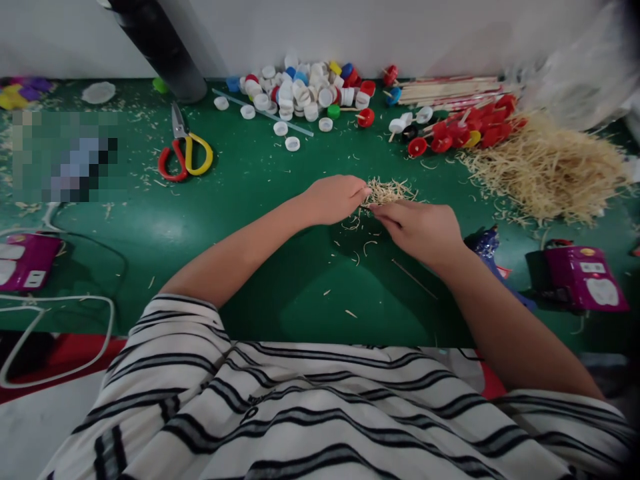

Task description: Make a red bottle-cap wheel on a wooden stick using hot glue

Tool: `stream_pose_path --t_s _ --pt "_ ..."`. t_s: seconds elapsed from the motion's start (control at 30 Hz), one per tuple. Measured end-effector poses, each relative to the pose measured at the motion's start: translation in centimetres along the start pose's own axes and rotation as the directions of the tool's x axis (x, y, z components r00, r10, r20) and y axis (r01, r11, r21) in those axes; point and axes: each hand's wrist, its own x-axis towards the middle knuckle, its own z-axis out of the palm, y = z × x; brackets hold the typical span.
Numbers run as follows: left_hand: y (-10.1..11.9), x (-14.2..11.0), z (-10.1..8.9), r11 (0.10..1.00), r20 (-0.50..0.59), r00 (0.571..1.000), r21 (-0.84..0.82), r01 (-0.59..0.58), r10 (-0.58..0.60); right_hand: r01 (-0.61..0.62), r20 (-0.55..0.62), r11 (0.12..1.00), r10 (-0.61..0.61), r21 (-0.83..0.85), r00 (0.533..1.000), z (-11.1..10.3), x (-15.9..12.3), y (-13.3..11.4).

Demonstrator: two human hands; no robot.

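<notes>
A small heap of pale, straw-like shreds (393,191) lies on the green table in front of me. My left hand (337,199) is at the heap's left edge, its fingers pressed together. From the near right, my right hand (423,227) reaches the front edge of the same heap, thumb and fingers closed in a pinch. The two sets of fingertips are close together, and what is between them is too small to make out. A few loose shreds are scattered just below the hands. A thin stick (414,279) lies on the table near my right wrist.
Bottle caps (310,90) are piled at the back. Red caps on sticks (457,130) lie beside a larger shred pile (560,163). Scissors (185,150) and a dark bottle (163,50) stand left. Purple boxes (587,279) and a white cable (107,313) flank me.
</notes>
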Motion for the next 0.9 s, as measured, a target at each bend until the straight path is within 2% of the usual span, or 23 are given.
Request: stream_pose_path --t_s 0.23,0.53,0.77,0.9 --pt "-0.38 -0.03 -0.23 0.999 0.009 1.0 -0.029 0.015 -0.015 0.032 0.066 0.999 -0.033 0.012 0.997 0.68 0.68 -0.3" --pt "-0.26 -0.14 0.0 0.999 0.001 0.999 -0.04 -0.033 0.033 0.065 0.13 0.997 -0.061 -0.031 0.99 0.69 0.31 0.09" --pt "-0.24 0.16 0.27 0.999 -0.013 1.0 -0.045 -0.017 0.017 0.046 0.038 0.997 -0.044 -0.057 0.998 0.45 0.57 0.01" --pt "-0.35 0.39 0.36 0.996 -0.036 0.999 -0.094 0.008 -0.011 0.036 0.028 0.998 -0.034 -0.042 0.999 0.53 0.96 -0.22"
